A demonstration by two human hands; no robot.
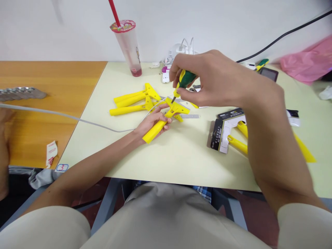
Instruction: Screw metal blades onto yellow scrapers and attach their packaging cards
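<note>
Centre of frame, left hand [149, 125] gripping 1 yellow scraper [158, 129], right hand [214, 77] above and right, grasping a screwdriver [185, 79], tip at the scraper's head; looks like screw work, next turn likely calling for a straight driver and steady handle.

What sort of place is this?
Probably an indoor workbench for small handwork: the right hand holds a green-and-yellow screwdriver to a yellow plastic T-shaped tool, similar yellow tools lie beyond it, and black-and-white cardboard packaging sits nearby.
</note>
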